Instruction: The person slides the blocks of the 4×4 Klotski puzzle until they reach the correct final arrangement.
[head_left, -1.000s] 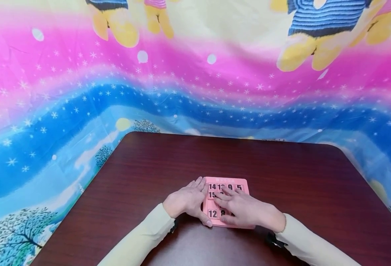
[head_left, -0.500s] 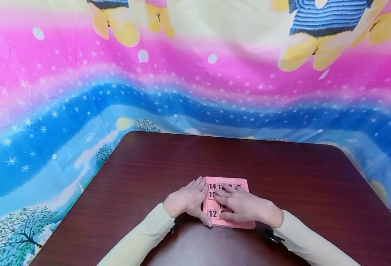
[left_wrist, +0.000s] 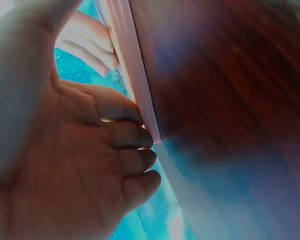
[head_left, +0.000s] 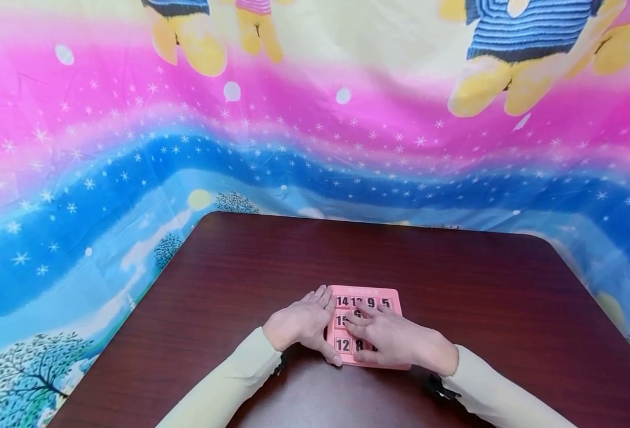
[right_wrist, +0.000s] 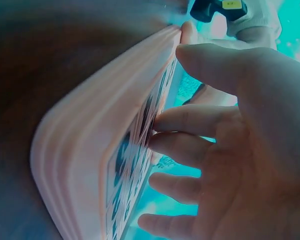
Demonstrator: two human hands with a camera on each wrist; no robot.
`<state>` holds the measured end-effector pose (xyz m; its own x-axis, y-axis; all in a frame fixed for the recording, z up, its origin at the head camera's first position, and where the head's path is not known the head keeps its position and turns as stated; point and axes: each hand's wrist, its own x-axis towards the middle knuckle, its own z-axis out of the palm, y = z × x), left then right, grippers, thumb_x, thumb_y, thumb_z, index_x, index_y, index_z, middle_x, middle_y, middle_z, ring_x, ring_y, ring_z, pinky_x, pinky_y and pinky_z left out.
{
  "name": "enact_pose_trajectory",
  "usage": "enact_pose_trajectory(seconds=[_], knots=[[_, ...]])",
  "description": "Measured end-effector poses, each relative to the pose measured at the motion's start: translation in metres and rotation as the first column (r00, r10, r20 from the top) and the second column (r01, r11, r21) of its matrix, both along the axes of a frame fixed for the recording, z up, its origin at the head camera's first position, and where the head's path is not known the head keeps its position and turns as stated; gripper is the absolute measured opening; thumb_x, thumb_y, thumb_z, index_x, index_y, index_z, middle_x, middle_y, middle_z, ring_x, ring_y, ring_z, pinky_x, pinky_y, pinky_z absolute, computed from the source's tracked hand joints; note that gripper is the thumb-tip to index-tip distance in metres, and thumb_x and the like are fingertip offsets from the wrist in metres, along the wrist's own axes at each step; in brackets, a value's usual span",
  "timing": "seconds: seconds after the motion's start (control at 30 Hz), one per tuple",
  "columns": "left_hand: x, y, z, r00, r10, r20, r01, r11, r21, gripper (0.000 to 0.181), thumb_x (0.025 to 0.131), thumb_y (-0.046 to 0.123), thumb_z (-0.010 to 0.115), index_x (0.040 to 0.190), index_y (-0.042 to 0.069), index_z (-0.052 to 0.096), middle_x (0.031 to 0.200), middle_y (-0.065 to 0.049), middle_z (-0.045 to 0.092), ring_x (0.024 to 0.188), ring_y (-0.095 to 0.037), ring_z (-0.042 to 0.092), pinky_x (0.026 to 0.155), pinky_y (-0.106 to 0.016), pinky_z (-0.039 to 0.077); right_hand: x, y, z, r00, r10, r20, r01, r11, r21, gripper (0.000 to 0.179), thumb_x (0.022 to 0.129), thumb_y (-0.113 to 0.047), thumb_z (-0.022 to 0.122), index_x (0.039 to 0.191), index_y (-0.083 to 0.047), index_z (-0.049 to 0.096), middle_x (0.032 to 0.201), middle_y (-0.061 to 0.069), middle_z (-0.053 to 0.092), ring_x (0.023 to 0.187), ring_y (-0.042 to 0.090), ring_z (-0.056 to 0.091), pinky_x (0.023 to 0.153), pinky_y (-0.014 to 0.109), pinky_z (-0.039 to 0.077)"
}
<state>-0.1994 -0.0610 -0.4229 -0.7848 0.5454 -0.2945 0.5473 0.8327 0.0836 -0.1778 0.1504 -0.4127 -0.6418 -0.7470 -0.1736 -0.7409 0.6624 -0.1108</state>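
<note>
A pink number slide puzzle [head_left: 365, 291] lies flat on the table, its black-numbered tiles partly hidden under my right hand [head_left: 392, 336]. Tiles 14, 9, 5, 15, 12 and 8 can be read around the fingers. Two fingertips of the right hand touch the tile face in the right wrist view, while the other fingers are spread and fairly straight. My left hand [head_left: 305, 321] rests along the puzzle's left side, thumb at the near left corner. The left wrist view shows its fingertips [left_wrist: 145, 159] against the puzzle's side edge [left_wrist: 135, 65].
The dark brown wooden table [head_left: 272, 249] extends around the puzzle, with rounded far corners. Behind it hangs a colourful printed cloth [head_left: 293, 119] with snowflakes and bears. Dark wrist devices show under both pale sleeves [head_left: 229, 380].
Tile 15 has slid toward the near side of the puzzle, and a 6 now shows beside it under the right fingers. The right hand shifted slightly; the left hand stayed put.
</note>
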Motion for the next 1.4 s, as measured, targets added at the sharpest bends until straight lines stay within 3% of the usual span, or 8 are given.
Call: enact_pose_trajectory(seconds=[0.2, 0.43, 0.7, 0.97, 1.4], knots=[[0.001, 0.001, -0.001, 1.0, -0.01, -0.014, 0.01, 1.0, -0.003, 0.128, 0.065, 0.078, 0.07, 0.155, 0.001, 0.023, 0.164, -0.017, 0.015, 0.154, -0.027, 0.012, 0.126, -0.035, 0.017, 0.01, 0.0, 0.001, 0.997, 0.051, -0.06, -0.052, 0.999, -0.004, 0.059, 0.094, -0.049, 0.058, 0.141, -0.014, 0.055, 0.147, 0.006, 0.052, 0.144, 0.036, 0.037, 0.109, 0.068, 0.034], [0.001, 0.001, -0.002, 1.0, -0.007, -0.023, 0.007, 1.0, -0.006, 0.128, 0.065, 0.079, 0.07, 0.155, 0.002, 0.023, 0.164, -0.017, 0.016, 0.154, -0.027, 0.012, 0.126, -0.035, 0.016, 0.014, 0.0, 0.002, 0.998, 0.056, -0.04, -0.055, 0.998, 0.012, 0.061, 0.093, -0.049, 0.06, 0.143, -0.013, 0.053, 0.15, 0.008, 0.049, 0.145, 0.036, 0.035, 0.112, 0.066, 0.033], [0.001, -0.001, -0.001, 1.0, 0.0, -0.003, 0.0, 1.0, -0.003, 0.129, 0.065, 0.078, 0.071, 0.155, 0.002, 0.022, 0.164, -0.016, 0.014, 0.154, -0.027, 0.011, 0.126, -0.035, 0.016, -0.003, 0.0, 0.002, 0.999, 0.016, 0.03, -0.015, 0.999, -0.043, 0.057, 0.098, -0.05, 0.052, 0.142, -0.014, 0.054, 0.147, 0.003, 0.053, 0.144, 0.036, 0.037, 0.112, 0.062, 0.037], [0.001, -0.002, -0.001, 1.0, 0.005, 0.006, -0.005, 1.0, -0.003, 0.13, 0.064, 0.078, 0.071, 0.156, 0.002, 0.02, 0.165, -0.016, 0.013, 0.154, -0.027, 0.011, 0.126, -0.036, 0.016, -0.023, -0.004, -0.004, 0.997, -0.058, 0.046, 0.058, 0.998, -0.009, 0.063, 0.098, -0.05, 0.052, 0.147, -0.012, 0.047, 0.155, 0.009, 0.042, 0.147, 0.037, 0.03, 0.112, 0.062, 0.035], [0.0, -0.001, -0.002, 1.0, -0.004, -0.012, 0.004, 1.0, 0.006, 0.132, 0.063, 0.079, 0.071, 0.155, 0.0, 0.02, 0.164, -0.019, 0.014, 0.154, -0.029, 0.012, 0.126, -0.037, 0.017, -0.032, -0.006, -0.01, 0.994, -0.1, 0.051, 0.1, 0.995, 0.0, 0.067, 0.098, -0.053, 0.051, 0.149, -0.011, 0.043, 0.158, 0.008, 0.038, 0.149, 0.037, 0.025, 0.116, 0.063, 0.029]])
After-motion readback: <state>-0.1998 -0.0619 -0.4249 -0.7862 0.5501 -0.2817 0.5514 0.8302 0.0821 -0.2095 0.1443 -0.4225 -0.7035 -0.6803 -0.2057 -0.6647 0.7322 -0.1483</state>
